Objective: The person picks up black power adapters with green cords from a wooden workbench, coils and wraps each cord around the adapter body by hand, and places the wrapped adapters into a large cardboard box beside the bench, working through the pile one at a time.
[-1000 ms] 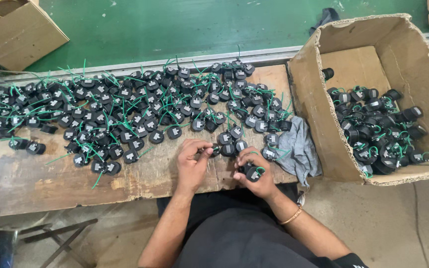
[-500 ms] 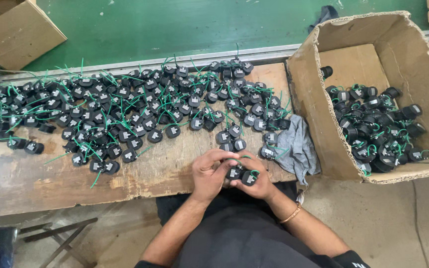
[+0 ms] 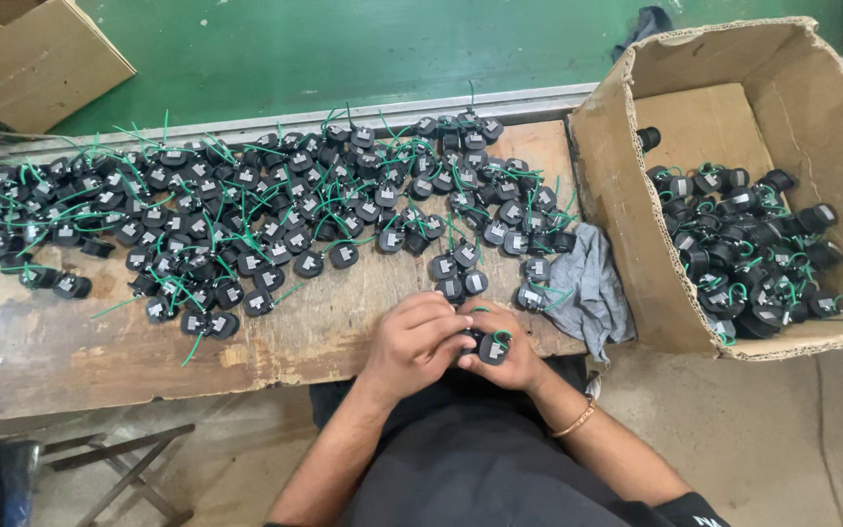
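— Two hands pressed together at the near edge of the desk [image 3: 70, 342]. Left hand [image 3: 420, 344] curled over from the left, fingers bent and closed around one small black part with a green wire loop [image 3: 493, 345].

— Right hand [image 3: 504, 359] cupped under and beside it, also gripping that same part? Gold bangle [image 3: 575, 420] on that wrist.

— Yes, both closed on it; only the top of the part and its green loop showing between the fingers.

— Just ahead of the knuckles?

— Several loose black parts, then a wide spread of black parts with green wires [image 3: 246, 215], stretching far to the left of the hands and up to the desk's far edge.

— To the right of the right hand?

— Crumpled grey cloth [image 3: 592, 293] hanging over the desk's corner, touching the nearest parts. Beyond it, an open cardboard box [image 3: 626, 234], torn at the rim, part-filled with more black parts [image 3: 748, 254].

— Farther out?

— Green floor [image 3: 343, 49] past the desk. Another cardboard box [image 3: 31, 59] far ahead to the left. Folded metal frame [image 3: 119, 468] down low, left of the left arm.
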